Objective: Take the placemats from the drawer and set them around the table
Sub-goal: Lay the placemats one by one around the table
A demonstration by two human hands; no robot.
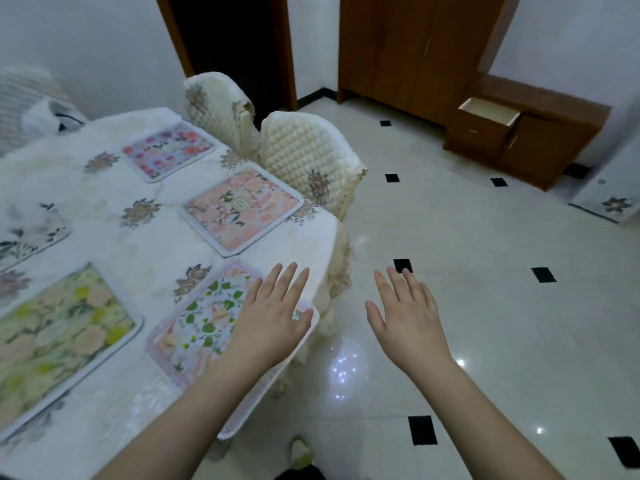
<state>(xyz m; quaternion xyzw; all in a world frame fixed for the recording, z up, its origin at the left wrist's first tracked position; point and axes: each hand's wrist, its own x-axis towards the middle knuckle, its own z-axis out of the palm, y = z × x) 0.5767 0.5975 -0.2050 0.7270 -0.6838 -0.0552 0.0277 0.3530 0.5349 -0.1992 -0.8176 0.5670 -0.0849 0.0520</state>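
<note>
Several floral placemats lie on the white tablecloth (114, 251). A pink-edged one with green leaves (201, 323) sits at the near right corner, a peach one (240, 211) beyond it, a pink and blue one (168, 150) farther back, a yellow-green one (59, 337) at the near left and a grey one (29, 232) at the left edge. My left hand (273, 317) lies flat with straight fingers over the green-leaf placemat. My right hand (407, 317) hovers open above the floor, right of the table, holding nothing. The drawer (490, 112) stands pulled out in the low cabinet.
Two quilted covered chairs (308, 154) stand against the table's far right side. A brown wardrobe (415, 46) and low wooden cabinet (540, 147) line the back wall. Glossy tiled floor with black squares (485, 271) spreads to the right. A dark doorway (232, 39) opens behind the chairs.
</note>
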